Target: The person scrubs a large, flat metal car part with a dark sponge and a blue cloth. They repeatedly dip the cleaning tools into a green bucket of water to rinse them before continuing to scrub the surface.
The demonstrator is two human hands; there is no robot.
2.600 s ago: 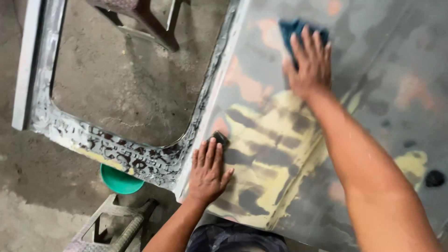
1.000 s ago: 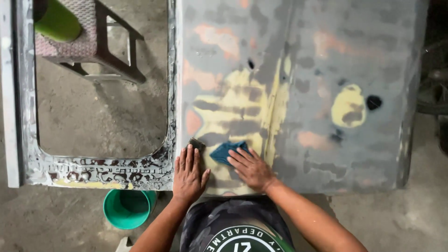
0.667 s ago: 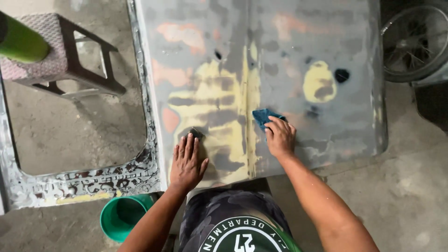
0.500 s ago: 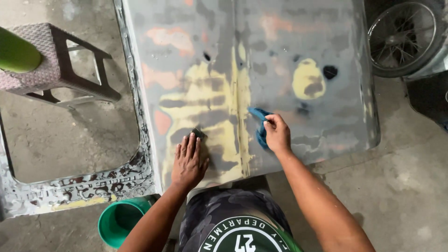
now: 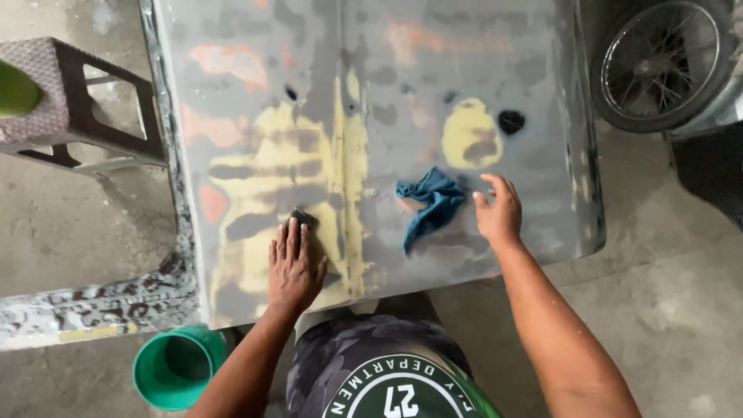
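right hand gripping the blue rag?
No, the right hand lies open on the panel, beside the blue rag, not gripping it.

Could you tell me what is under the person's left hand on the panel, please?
A small dark sanding block pokes out beyond the left hand, flat on the grey panel. Most of the block is covered.

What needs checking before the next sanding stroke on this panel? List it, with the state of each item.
1. Left hand flat on the dark sanding block: ok.
2. Block sits on the yellow filler patch: ok.
3. Blue rag lies loose on the panel, clear of the block: ok.
4. Right hand beside the rag, fingers spread, holding nothing: ok.
5. Green bucket on the floor under the panel's edge, apart from both hands: ok.
6. Grit left on the block: cannot tell.
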